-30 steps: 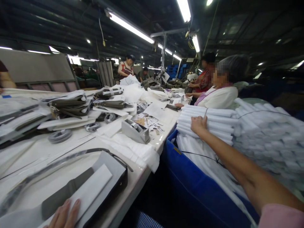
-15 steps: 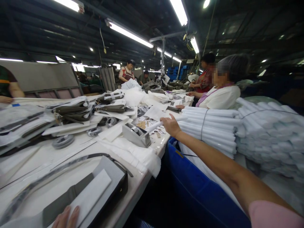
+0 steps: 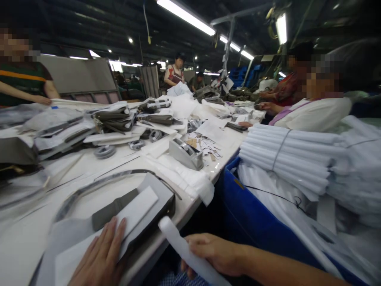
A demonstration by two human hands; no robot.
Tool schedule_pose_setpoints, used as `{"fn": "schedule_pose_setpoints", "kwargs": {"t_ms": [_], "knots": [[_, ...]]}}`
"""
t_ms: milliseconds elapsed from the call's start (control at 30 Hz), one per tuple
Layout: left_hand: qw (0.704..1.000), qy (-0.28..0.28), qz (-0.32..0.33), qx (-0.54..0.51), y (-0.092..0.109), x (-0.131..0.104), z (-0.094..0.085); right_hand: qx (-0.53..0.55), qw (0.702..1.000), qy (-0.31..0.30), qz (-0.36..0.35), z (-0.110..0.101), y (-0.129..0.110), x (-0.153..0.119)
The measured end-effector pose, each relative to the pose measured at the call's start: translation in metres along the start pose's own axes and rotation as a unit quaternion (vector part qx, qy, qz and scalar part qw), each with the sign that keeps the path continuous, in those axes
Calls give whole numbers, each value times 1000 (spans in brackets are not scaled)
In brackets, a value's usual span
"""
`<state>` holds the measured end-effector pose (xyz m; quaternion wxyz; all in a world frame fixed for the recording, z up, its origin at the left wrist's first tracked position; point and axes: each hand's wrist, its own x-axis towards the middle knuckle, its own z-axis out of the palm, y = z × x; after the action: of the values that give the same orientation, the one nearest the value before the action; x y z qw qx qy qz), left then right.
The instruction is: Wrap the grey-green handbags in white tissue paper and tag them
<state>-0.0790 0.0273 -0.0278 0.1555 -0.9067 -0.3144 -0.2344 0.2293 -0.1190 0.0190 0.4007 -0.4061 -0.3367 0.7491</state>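
My left hand (image 3: 99, 254) lies flat, fingers stretched, on a white padding strip (image 3: 142, 204) that rests on a dark grey-olive handbag (image 3: 114, 206). The bag lies on its side at the table's near edge, with pale sheet material around it and its wrapped strap (image 3: 89, 188) curving beyond. Past the table edge, just right of the bag, my right hand (image 3: 212, 252) is wrapped around a white foam tube (image 3: 174, 234). The tube's upper end points toward the bag, and its lower end runs out of view.
A grey tape dispenser (image 3: 186, 154) stands beyond the bag, near scattered paper tags (image 3: 208, 146). Bundled white foam tubes (image 3: 285, 155) lie over a blue bin (image 3: 247, 214) at right. Stacked bags (image 3: 114, 117) and coiled straps (image 3: 104, 151) cover the far left. Several people work around the table.
My right hand has drawn back from beside the tape dispenser to near the bag, bringing the foam tube along. The view has turned, and more of my left hand shows on the padding strip.
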Motion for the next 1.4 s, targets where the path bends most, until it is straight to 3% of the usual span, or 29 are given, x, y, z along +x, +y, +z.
{"fn": "schedule_pose_setpoints", "kwargs": {"t_ms": [67, 167, 233, 300, 367, 433, 500, 533, 600, 767, 900, 1067, 1233, 1400], "knots": [[999, -29, -12, 25, 10, 7, -17, -5, 996, -54, 67, 0, 12, -18], [997, -63, -27, 46, 20, 19, -35, -98, 983, -119, 97, 0, 6, -39], [995, -89, -36, 39, 21, 25, -43, -188, 976, -98, 58, 2, -7, -42], [992, -112, -46, 24, 18, 30, -50, -321, 945, -29, -54, 7, -17, -35], [988, -140, -59, 6, 14, 37, -59, -469, 855, 41, -216, 16, -22, -21], [982, -173, -76, -13, 12, 43, -66, -574, 728, 82, -367, 28, -21, -3], [976, -195, -93, -29, 12, 48, -72, -624, 616, 113, -467, 40, -15, 19], [974, -201, -99, -35, 12, 50, -74, -633, 579, 131, -498, 46, -11, 31], [972, -203, -107, -44, 12, 51, -75, -631, 538, 171, -532, 55, -2, 55], [975, -187, -98, -65, 5, 43, -75, -605, 505, 207, -579, 61, 19, 102], [977, -195, -60, -70, 1, 35, -73, -602, 504, 195, -588, 57, 21, 115], [981, -174, -77, -40, 8, 29, -66, -621, 519, 126, -574, 39, 1, 94], [977, -187, -93, -52, 13, 31, -69, -682, 509, 241, -466, 1, -19, 58], [964, -227, -107, -90, 8, 40, -82, -719, 506, 230, -416, -13, -23, 49]]}}
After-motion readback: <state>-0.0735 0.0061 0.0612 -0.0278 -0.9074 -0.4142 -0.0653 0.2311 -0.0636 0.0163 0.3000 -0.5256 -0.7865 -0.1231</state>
